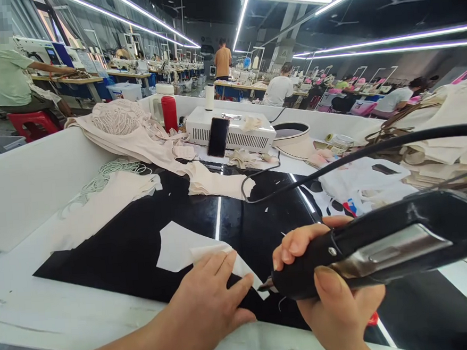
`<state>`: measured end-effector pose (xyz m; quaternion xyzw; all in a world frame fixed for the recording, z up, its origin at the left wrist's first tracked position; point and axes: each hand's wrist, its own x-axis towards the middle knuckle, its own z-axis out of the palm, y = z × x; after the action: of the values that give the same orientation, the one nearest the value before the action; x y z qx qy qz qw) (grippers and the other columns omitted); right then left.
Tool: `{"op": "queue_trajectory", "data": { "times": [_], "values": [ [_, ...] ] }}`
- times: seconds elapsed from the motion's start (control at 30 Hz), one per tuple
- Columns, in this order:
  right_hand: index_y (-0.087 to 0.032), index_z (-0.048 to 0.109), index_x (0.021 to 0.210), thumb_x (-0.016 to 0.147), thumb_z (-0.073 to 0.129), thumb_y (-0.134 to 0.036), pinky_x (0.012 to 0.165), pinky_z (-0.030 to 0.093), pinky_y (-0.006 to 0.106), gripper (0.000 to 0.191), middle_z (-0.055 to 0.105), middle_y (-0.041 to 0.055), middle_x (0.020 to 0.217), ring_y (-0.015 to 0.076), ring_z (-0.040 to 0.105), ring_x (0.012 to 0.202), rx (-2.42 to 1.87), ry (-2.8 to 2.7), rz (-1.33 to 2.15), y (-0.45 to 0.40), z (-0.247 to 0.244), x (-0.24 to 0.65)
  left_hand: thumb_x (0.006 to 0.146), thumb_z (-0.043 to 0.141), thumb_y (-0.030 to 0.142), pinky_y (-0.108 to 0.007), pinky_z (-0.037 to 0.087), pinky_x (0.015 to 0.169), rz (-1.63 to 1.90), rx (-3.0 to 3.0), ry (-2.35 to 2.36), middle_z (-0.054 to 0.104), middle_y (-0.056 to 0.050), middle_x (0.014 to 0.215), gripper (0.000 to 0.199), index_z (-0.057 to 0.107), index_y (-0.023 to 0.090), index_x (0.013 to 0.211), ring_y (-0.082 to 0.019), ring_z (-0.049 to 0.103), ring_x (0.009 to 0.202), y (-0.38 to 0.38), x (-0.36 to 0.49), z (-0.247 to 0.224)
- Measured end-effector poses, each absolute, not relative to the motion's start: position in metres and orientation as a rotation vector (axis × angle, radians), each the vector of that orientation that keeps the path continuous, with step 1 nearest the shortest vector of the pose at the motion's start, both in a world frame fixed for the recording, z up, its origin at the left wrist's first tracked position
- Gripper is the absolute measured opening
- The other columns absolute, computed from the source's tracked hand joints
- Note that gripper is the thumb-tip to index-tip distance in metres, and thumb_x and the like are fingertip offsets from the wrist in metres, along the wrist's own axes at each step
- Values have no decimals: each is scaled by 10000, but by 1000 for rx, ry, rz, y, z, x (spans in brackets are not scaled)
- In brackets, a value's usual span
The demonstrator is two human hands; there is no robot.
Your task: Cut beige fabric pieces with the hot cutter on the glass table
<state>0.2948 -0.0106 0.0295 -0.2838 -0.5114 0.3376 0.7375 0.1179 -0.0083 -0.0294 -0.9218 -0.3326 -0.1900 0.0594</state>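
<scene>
My left hand (210, 299) lies flat with its fingers apart, pressing on a white, shaped piece of fabric (177, 248) whose edge folds over near my fingertips. That piece rests on a glossy black board (115, 263). In my right hand (338, 306) is a black corded hand tool (398, 238) with a silvery metal lever on its side. Its narrow tip sits at the right end of the fabric, close to my left thumb and forefinger. Whether the tip touches the cloth I cannot tell. A thin thread lies on the board just below the tip.
Stacked cream fabric pieces (213, 179) lie farther back and another stack (104, 210) to the left. Behind them stand a white vented box (230, 127), a phone (218, 137) and a red bottle (169, 114). The tool's cable (348, 156) arcs across the right. Other people work beyond the low white walls.
</scene>
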Motion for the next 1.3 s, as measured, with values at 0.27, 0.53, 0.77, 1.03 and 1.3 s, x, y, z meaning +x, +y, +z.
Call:
{"op": "queue_trajectory", "data": {
  "times": [0.27,0.53,0.77,1.03,1.3],
  "values": [
    [-276,611,1181,863,783,-316,524,584,268,364,652,-26,790,142,609,646,-616,-1085,725,-2,38,297,823,772,672,-503,603,969,-651,-2796,-999,665,-223,1328,647,664,234,1287,-363,670,1222,-14,122,-33],
    [-274,596,1167,844,801,-299,520,564,268,383,666,-38,793,127,614,606,-604,-1019,749,18,35,290,839,762,655,-525,601,984,-627,-2830,-974,652,-240,1332,640,660,232,1309,-377,665,1232,-16,118,-33],
    [-280,582,1198,876,787,-313,553,567,278,383,674,-42,817,119,631,603,-594,-1067,754,18,28,287,851,771,617,-527,603,986,-586,-2855,-972,647,-228,1341,606,672,247,1320,-376,657,1240,-13,117,-27],
    [-288,572,1169,876,793,-334,539,538,272,371,671,-54,821,112,620,591,-570,-1054,769,25,27,283,871,752,610,-516,612,977,-622,-2828,-939,647,-223,1318,568,688,252,1308,-364,658,1230,-12,115,-28],
    [-286,572,1130,897,766,-309,553,532,273,304,665,-56,830,107,609,602,-587,-1095,757,31,24,279,869,765,584,-526,605,978,-636,-2871,-981,619,-191,1288,511,704,260,1259,-358,629,1217,-10,115,-26]
  ]
}}
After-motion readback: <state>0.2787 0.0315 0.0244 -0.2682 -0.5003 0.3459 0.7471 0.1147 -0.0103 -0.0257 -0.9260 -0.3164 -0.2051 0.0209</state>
